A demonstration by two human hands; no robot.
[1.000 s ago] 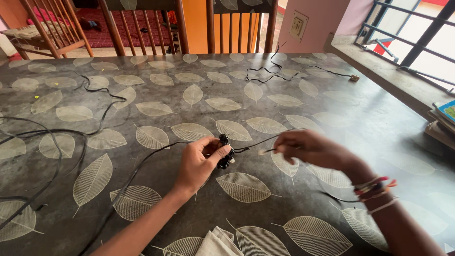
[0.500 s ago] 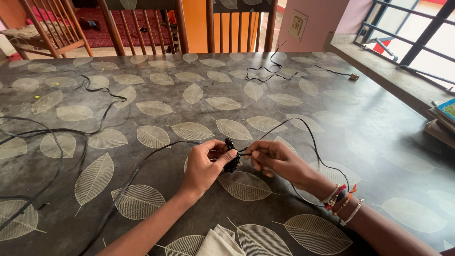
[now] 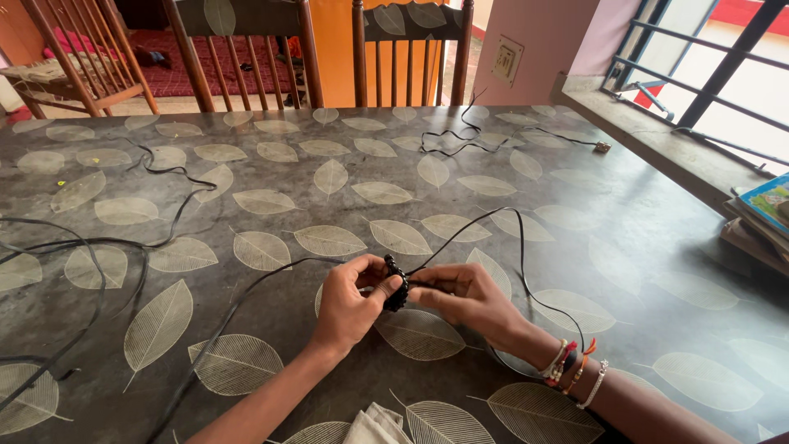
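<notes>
now both hands meet: left hand [image 3: 349, 304] pinches the small black coil [image 3: 396, 283] just above the leaf-patterned worktop [image 3: 625, 230]; right hand [image 3: 464, 298], earlier drawn aside, pinches the black cord [image 3: 485, 215] beside it, suggesting another wrap is being laid.

The counter [image 3: 625, 271] has a smooth, slightly glossy grey covering printed with pale leaves. The cord [image 3: 460, 234] at centre looks like thin matt black plastic. The chairs [image 3: 246, 49] along the top edge are varnished wood.
</notes>
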